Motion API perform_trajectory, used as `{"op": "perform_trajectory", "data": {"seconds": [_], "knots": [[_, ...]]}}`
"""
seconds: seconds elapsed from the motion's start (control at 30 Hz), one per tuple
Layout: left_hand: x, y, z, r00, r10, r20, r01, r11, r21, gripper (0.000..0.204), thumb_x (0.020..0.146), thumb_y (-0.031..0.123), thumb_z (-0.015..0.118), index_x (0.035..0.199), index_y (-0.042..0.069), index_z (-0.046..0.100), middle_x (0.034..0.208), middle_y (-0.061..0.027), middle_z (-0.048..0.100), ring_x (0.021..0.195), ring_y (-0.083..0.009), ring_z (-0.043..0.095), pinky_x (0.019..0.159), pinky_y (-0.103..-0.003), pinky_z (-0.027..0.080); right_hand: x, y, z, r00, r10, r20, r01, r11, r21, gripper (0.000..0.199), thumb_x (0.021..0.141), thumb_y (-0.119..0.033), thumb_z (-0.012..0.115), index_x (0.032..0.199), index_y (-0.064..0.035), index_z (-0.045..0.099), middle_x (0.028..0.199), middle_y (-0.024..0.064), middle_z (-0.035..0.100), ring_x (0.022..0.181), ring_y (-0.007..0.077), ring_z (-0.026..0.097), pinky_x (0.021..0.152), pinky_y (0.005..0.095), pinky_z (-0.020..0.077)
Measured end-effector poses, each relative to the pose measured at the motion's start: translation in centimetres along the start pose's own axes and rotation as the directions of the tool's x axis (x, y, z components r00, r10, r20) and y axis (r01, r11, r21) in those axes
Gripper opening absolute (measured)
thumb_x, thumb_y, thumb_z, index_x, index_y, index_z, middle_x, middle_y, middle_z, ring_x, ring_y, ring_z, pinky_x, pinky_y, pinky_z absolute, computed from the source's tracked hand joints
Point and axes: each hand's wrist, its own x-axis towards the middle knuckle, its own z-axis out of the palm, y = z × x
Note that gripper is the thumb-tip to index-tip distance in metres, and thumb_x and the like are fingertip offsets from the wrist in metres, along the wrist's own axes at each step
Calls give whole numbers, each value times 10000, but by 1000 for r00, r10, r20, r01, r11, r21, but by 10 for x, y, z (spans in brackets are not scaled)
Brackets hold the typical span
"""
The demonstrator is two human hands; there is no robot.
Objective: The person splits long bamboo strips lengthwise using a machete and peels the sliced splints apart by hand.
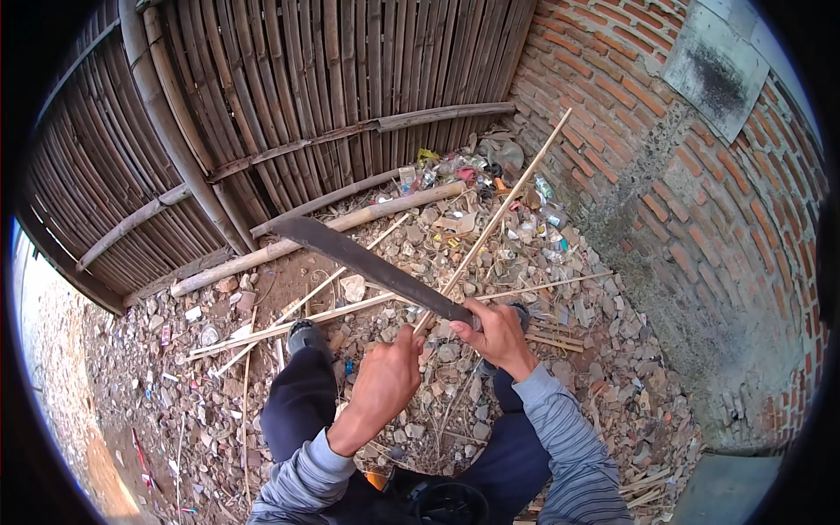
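Observation:
My right hand (pixel 500 334) is closed round the handle end of a machete (pixel 359 261). Its long dark blade points up and to the left. Closed too, my left hand (pixel 385 381) grips the lower end of a pale bamboo strip (pixel 499 214), which slants away to the upper right. Near my hands the blade crosses the strip; whether its edge touches the strip I cannot tell. The machete's handle is mostly hidden by my right fingers.
More bamboo strips (pixel 297 325) lie on the stony ground (pixel 210 411) around my feet. A thick bamboo pole (pixel 324 234) rests before the bamboo slat wall (pixel 332 79). Litter (pixel 516 206) is heaped in the corner by the brick wall (pixel 700 219).

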Motion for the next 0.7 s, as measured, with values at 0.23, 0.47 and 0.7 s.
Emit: {"op": "perform_trajectory", "data": {"seconds": [0.23, 0.47, 0.7], "knots": [[-1, -2, -2, 999, 41, -13, -41, 999, 36, 199, 1060, 189, 560, 1052, -8, 542, 615, -292, 609, 605, -522, 631, 586, -616, 503, 9, 16, -11, 974, 175, -141, -163, 982, 92, 583, 1024, -547, 608, 1073, 21, 732, 590, 155, 588, 531, 306, 623, 540, 417, 453], [-3, -1, -3, 999, 42, 5, -42, 998, 41, 179, 1057, 154, 557, 1046, -24, 542, 606, -280, 592, 609, -511, 622, 579, -589, 490, -4, 5, -2, 999, 19, -46, -19, 1000, -3, 541, 1005, -545, 644, 1094, -18, 722, 573, 130, 625, 533, 345, 671, 508, 446, 476], [-3, -2, -1, 997, 73, 17, -72, 997, -39, 193, 1063, 164, 557, 992, -15, 538, 574, -271, 579, 555, -505, 607, 536, -596, 478, 17, 42, -32, 956, 247, -161, -235, 968, 86, 539, 1031, -520, 603, 1028, 1, 745, 566, 134, 562, 515, 309, 601, 531, 428, 442]]}}
